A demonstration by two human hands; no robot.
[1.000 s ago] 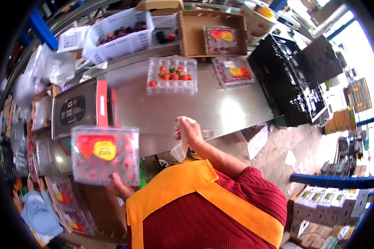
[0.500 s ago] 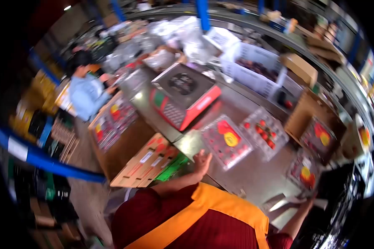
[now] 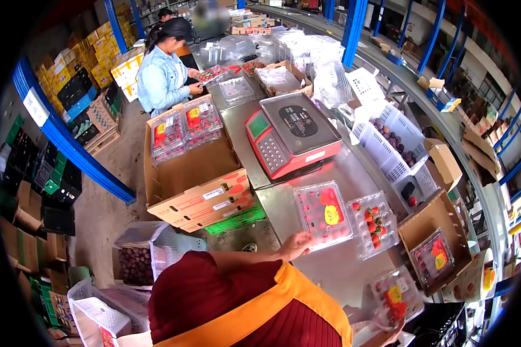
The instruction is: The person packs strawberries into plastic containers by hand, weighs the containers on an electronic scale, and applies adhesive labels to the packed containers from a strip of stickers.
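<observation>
The left hand (image 3: 296, 246) reaches out over the metal table (image 3: 350, 283), its fingertips right at the near edge of a clear plastic pack (image 3: 321, 214) with a red and yellow label. The fingers look loosely bent, but from here I can't tell whether they pinch that edge or only rest against it. The pack lies flat on the table just beyond the fingertips, with red fruit showing through the plastic.

To the right of the grip, beside the pack, sits an unlabelled tray (image 3: 376, 225) with some strawberries in its middle. The right hand (image 3: 391, 336) is down at the bottom of the view, partly cut off, with whitish material around it. It is just below another labelled pack (image 3: 396, 298), and I can't make out whether it is open or closed.

Past the left hand and its pack stands a red scale (image 3: 272, 153) with a dark plate on top. Off to the left of that grip is a deep cardboard box (image 3: 197, 165) with labelled fruit packs (image 3: 182, 130) at its far end, and a green crate (image 3: 237, 220) shows beneath it. Farther right of the grip, a shallow carton (image 3: 408, 231) holds one more labelled pack, and a white basket (image 3: 373, 139) of dark round fruit sits beyond. Well ahead, a person in a light blue jacket (image 3: 162, 87) holds a pack of red fruit.
</observation>
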